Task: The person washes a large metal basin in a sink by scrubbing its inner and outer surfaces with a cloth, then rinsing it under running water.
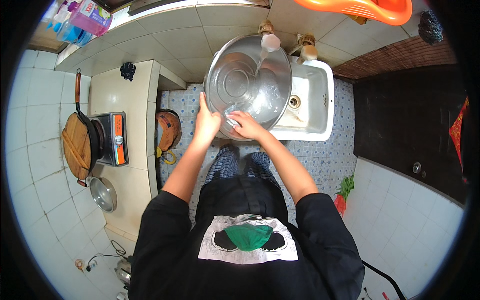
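Observation:
A large stainless steel basin rests tilted over the left part of a white-rimmed sink. Water runs into it from a tap on the wall. My left hand grips the basin's near left rim. Inside the near wall of the basin, my right hand presses a light-coloured cloth or pad, whose exact kind I cannot tell. The sink's drain shows to the right of the basin.
A second tap stands right of the first. On the left counter are a gas stove, a wok with a wooden lid and a small metal bowl. An orange plastic basin is at the upper right. Leafy greens lie on the floor.

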Demonstrator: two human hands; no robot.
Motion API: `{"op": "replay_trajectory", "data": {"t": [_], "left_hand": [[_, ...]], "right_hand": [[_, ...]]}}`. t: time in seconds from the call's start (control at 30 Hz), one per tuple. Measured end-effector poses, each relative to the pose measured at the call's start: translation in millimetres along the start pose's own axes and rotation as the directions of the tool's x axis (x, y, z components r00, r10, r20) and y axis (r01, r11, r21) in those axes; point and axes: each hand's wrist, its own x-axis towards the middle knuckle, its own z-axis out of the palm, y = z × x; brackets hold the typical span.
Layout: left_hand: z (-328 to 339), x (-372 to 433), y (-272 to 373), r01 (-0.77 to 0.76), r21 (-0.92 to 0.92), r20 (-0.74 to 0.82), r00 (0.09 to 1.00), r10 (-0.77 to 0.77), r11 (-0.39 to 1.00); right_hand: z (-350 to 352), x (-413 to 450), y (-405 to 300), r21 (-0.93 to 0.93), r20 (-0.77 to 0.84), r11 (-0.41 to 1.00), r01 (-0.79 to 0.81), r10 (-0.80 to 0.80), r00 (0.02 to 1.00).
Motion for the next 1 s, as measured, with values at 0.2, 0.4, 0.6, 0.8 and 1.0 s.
{"op": "replay_trajectory", "data": {"t": [0.2,0.4,0.6,0.8,1.0], "left_hand": [[-43.2,25.1,33.3,0.128,0.238,0.131,0.978,-0.162,0.963],[-63.0,40.6,70.2,0.169,0.324,0.176,0.956,-0.235,0.931],[-65.4,40.5,74.5,0.162,0.313,0.192,0.954,-0.229,0.936],[-65.2,43.4,62.7,0.115,0.335,0.181,0.966,-0.183,0.935],[-67.9,41.5,77.4,0.158,0.324,0.205,0.951,-0.233,0.933]], "right_hand": [[-42.9,-1.5,60.0,-0.404,0.115,0.914,-0.024,0.077,0.990],[-86.1,5.6,83.8,-0.775,-0.076,0.630,-0.040,-0.029,0.997],[-30.8,4.1,45.1,-0.360,0.011,0.904,-0.231,0.252,0.968],[18.6,19.1,-14.7,0.297,0.096,0.941,-0.162,0.140,0.986],[14.4,10.4,5.1,0.250,0.057,0.966,0.063,-0.079,0.995]]}}
